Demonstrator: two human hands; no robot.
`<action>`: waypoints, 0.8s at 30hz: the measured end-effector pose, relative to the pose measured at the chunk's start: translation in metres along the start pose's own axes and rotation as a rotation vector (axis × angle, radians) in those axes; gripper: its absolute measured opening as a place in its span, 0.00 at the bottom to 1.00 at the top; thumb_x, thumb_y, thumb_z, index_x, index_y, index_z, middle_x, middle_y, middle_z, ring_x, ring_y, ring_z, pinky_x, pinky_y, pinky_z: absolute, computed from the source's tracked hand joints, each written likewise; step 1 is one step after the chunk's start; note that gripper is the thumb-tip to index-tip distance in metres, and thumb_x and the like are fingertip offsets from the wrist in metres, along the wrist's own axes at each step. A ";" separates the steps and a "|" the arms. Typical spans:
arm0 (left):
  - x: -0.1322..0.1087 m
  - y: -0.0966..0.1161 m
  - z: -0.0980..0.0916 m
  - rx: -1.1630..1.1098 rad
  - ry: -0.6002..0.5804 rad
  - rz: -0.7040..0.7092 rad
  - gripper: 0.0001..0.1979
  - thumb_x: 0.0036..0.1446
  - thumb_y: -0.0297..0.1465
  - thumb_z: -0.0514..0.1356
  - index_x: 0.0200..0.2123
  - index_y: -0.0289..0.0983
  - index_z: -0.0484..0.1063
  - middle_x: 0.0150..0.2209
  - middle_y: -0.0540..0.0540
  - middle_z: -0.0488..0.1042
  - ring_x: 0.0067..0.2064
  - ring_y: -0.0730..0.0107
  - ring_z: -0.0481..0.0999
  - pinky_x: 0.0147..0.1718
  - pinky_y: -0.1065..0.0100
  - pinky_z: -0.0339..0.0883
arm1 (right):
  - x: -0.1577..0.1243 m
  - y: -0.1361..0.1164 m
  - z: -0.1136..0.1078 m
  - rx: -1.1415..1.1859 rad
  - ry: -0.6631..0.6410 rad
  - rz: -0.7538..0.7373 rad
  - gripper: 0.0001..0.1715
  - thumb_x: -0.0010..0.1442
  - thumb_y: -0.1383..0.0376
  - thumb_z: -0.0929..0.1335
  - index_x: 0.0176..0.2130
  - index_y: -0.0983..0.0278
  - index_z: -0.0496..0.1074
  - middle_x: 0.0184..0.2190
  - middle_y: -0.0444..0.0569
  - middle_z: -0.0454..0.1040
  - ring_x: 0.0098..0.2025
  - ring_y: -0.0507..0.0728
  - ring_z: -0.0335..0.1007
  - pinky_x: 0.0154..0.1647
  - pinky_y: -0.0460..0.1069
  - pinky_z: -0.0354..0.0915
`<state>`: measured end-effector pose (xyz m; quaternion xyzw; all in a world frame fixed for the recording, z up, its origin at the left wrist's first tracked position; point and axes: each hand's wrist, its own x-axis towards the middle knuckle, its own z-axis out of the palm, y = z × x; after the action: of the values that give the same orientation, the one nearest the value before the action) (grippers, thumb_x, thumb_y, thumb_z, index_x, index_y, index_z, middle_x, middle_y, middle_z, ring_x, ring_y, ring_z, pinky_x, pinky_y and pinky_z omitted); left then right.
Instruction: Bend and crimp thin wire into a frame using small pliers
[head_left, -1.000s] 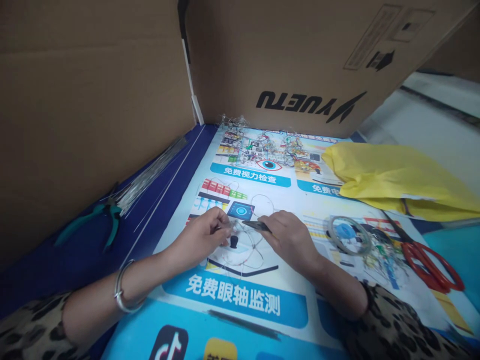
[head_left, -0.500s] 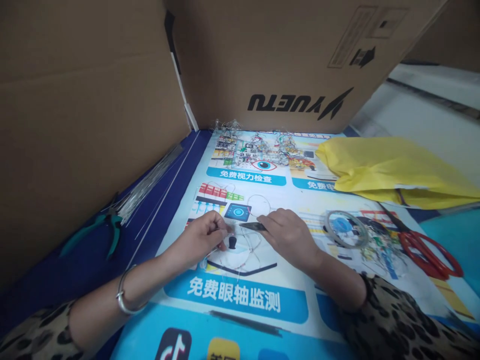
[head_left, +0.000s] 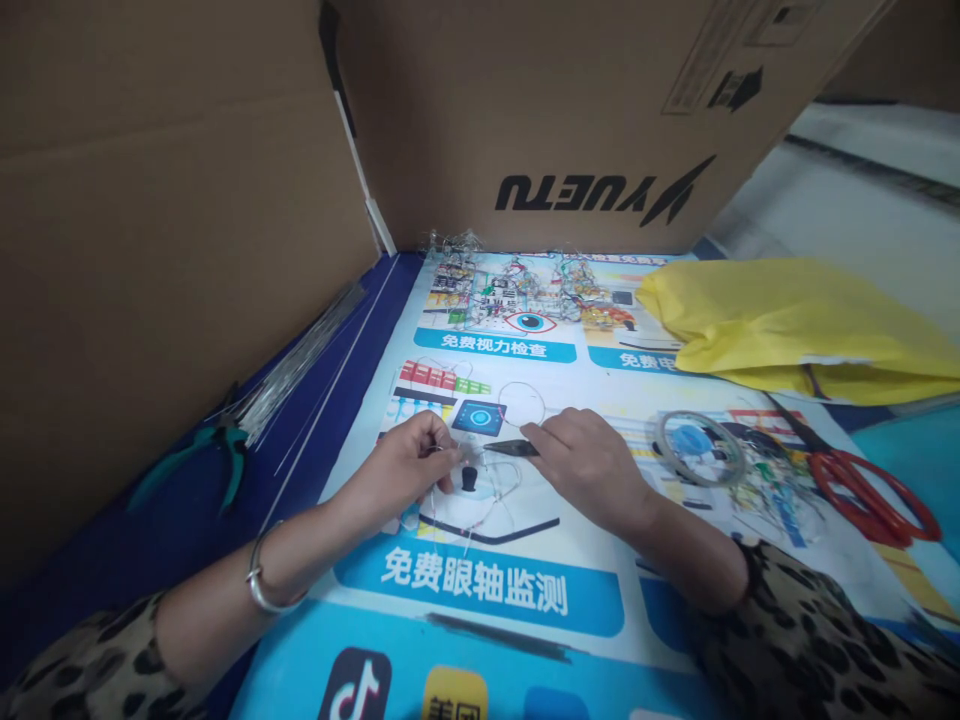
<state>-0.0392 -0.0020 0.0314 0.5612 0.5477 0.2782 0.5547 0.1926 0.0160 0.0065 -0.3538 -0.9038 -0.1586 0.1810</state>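
Observation:
Thumb and fingers of my left hand (head_left: 416, 460) are pinched on a thin wire, seen faintly at the fingertips. My right hand (head_left: 589, 465) grips a pair of dark pointed pliers (head_left: 514, 448), handles hidden in the palm. The pliers' tip points left, close to my left fingertips; whether it touches the wire I cannot tell. Thin wire loops (head_left: 495, 500) with tiny beads hang below and between my hands, over the printed sheet (head_left: 600, 540). Another fine wire ring (head_left: 523, 400) shows just above the pliers.
Cardboard walls (head_left: 525, 90) stand at the back and left. Teal-handled pliers (head_left: 225, 450) and a bundle of straight wires (head_left: 300, 350) lie left. Beaded wire pieces (head_left: 517, 285) lie behind. On the right are a tape roll (head_left: 664, 450), red-handled scissors (head_left: 870, 490) and a yellow bag (head_left: 795, 320).
The view has shifted slightly. My hands keep nearly the same pose, with the pliers' tip still beside my left fingertips.

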 end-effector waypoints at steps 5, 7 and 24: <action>0.001 0.001 0.001 -0.036 -0.015 -0.011 0.11 0.52 0.34 0.58 0.27 0.38 0.56 0.23 0.52 0.71 0.20 0.78 0.66 0.14 0.77 0.57 | 0.001 0.001 -0.004 -0.029 -0.004 -0.013 0.11 0.61 0.67 0.61 0.39 0.67 0.71 0.27 0.49 0.70 0.32 0.56 0.58 0.33 0.51 0.51; 0.001 0.001 0.001 -0.053 -0.017 -0.016 0.11 0.52 0.33 0.58 0.27 0.38 0.56 0.28 0.50 0.73 0.21 0.78 0.68 0.14 0.77 0.58 | 0.002 0.002 -0.006 -0.049 -0.010 -0.025 0.11 0.60 0.68 0.61 0.39 0.68 0.71 0.26 0.49 0.69 0.31 0.56 0.57 0.32 0.51 0.50; 0.001 -0.006 -0.001 -0.026 -0.038 -0.016 0.11 0.54 0.35 0.57 0.29 0.38 0.57 0.26 0.49 0.74 0.22 0.77 0.70 0.16 0.76 0.62 | 0.000 0.001 -0.016 -0.165 -0.042 -0.136 0.14 0.61 0.72 0.60 0.43 0.67 0.70 0.27 0.49 0.67 0.32 0.56 0.56 0.32 0.53 0.49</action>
<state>-0.0418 -0.0018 0.0255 0.5549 0.5379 0.2701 0.5743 0.1963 0.0102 0.0209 -0.3085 -0.9132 -0.2371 0.1210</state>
